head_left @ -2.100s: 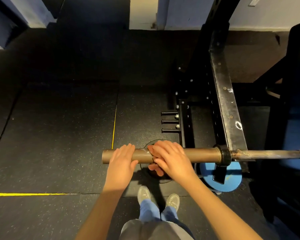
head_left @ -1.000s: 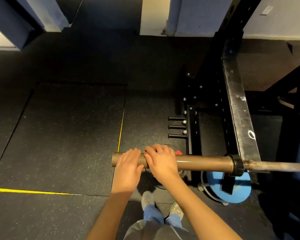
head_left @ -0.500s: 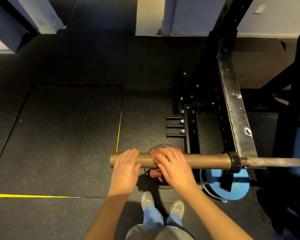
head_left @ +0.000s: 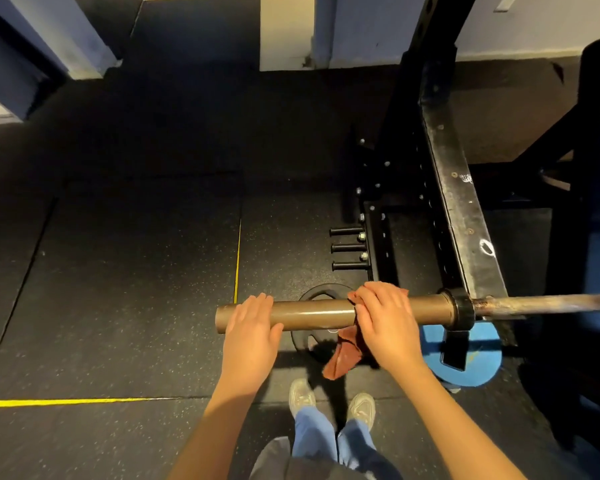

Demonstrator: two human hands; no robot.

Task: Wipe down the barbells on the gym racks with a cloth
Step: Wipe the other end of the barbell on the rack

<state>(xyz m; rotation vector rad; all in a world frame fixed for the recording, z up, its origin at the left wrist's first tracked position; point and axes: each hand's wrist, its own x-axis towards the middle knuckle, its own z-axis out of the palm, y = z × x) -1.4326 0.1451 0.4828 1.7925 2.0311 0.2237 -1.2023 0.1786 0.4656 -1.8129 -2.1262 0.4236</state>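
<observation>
Hiding most of the cloth (head_left: 342, 358), right hand (head_left: 387, 323) gripping it on barbell (head_left: 312, 313); left hand (head_left: 250, 334) relaxed.

Left grip (head_left: 252, 336) lies on the bar (head_left: 312, 313) near its end; right grip (head_left: 387, 323), over the cloth (head_left: 342, 358), nearer the rack (head_left: 461, 209). A plate (head_left: 303, 344) lies on the floor (head_left: 118, 271) beneath.

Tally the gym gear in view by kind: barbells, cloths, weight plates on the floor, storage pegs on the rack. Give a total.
Barbell: 1
Cloth: 1
Weight plates: 2, black plate and blue plate
Storage pegs: 3
Total: 7
</observation>
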